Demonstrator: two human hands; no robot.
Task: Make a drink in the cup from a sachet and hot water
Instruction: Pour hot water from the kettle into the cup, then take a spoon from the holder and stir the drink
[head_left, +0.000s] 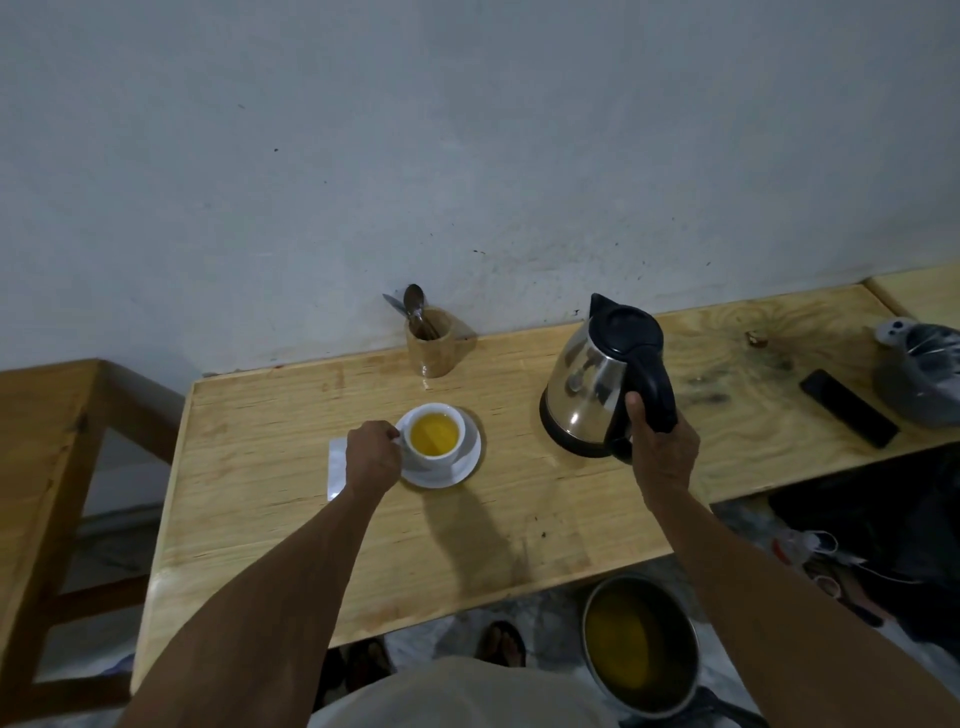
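Wooden table (291, 519) against wall; steel kettle (587, 384) upright on it, right hand (660, 447) wrapped round its black handle; left of it, white cup (435, 432) of yellow liquid on saucer (462, 470), left hand (373, 457) pinching cup's handle; white sachet (336, 467) flat under that hand.

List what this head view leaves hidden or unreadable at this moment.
- Cup handle: covered by the left hand.
- Sachet: partly under that hand; print too small to read, and open or sealed unclear.
- Kettle water level: lid shut, steel body opaque.
- Utensils in the holder: lower parts inside it.
- Grey object at the right: cut off by the frame edge.
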